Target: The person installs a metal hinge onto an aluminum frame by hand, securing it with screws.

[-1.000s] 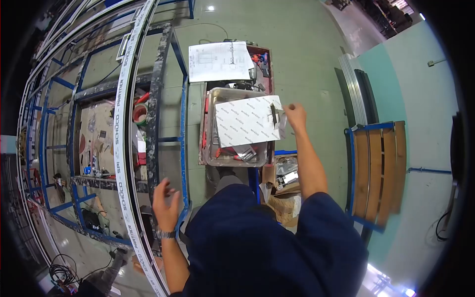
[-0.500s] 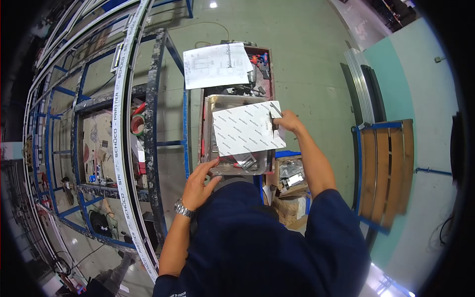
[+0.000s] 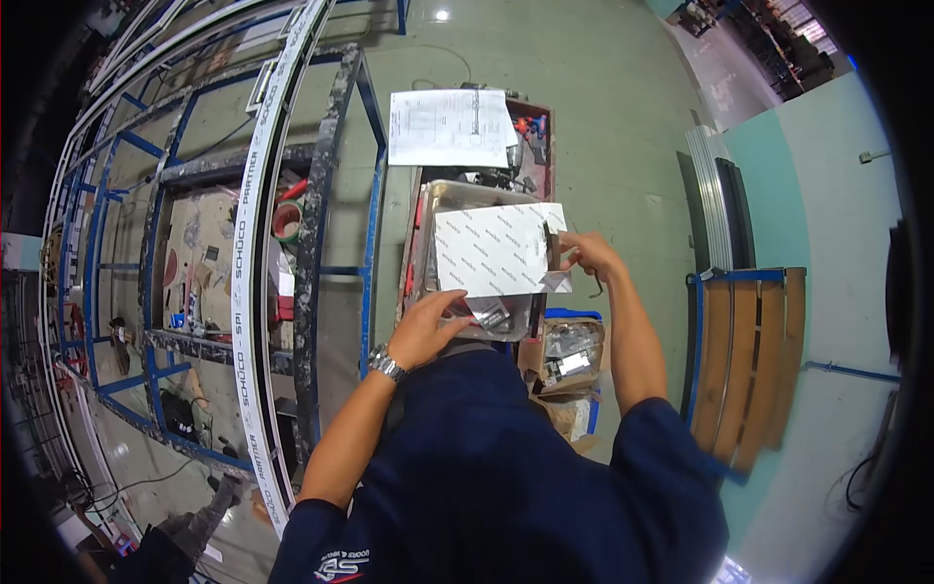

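Note:
A flat white cardboard box [image 3: 491, 250] with repeated dark lettering lies across a clear plastic tray [image 3: 438, 190]. Its right end is opened up, with a brown flap showing. At that end is my right hand [image 3: 592, 255], fingers closed together; a small dark curved piece shows below them, and what they pinch is not clear. My left hand [image 3: 428, 329] reaches to the box's lower left edge, thumb and index finger apart, index tip at the edge. Beneath the thumb, small metal parts [image 3: 494, 316] lie in the tray.
Printed drawings [image 3: 448, 128] rest on the red tool cart [image 3: 548, 146], beside tools. Cardboard boxes of bagged parts [image 3: 572, 350] stand below right. A blue frame rack [image 3: 341, 271] with long white profiles [image 3: 255, 195] is at left. A wooden-slatted rack [image 3: 744, 360] stands at right.
My left hand has moved right and up to the box's lower edge. My right hand has shifted slightly off the box's right end, and a dark curved piece now shows under it.

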The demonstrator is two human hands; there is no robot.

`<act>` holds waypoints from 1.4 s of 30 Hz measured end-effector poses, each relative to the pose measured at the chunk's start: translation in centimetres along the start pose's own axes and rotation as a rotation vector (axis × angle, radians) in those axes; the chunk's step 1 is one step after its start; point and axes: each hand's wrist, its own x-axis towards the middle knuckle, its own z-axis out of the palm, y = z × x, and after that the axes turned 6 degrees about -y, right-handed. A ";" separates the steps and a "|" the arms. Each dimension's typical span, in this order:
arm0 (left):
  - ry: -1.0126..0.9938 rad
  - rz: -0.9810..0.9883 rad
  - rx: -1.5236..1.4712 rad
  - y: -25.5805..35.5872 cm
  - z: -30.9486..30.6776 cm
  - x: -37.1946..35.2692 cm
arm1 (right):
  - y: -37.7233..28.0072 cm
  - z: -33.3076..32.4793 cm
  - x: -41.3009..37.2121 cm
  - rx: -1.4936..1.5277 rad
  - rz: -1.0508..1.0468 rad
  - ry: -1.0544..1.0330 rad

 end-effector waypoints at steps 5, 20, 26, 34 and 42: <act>0.001 -0.069 -0.062 -1.8 1.5 0.4 | 3.9 0.5 2.2 0.047 0.021 -0.010; -0.014 -0.145 -0.076 -1.2 2.8 2.2 | 7.2 2.1 3.8 -0.126 -0.393 0.164; 0.100 0.113 0.113 1.8 3.0 5.3 | 4.9 5.8 -3.4 -0.192 -0.582 0.274; 0.211 0.002 0.341 0.4 0.2 10.9 | -2.1 12.7 -9.5 -0.046 -0.654 0.167; 0.311 -0.073 0.520 0.8 -3.5 11.3 | -3.4 14.7 -8.4 -0.140 -0.651 0.132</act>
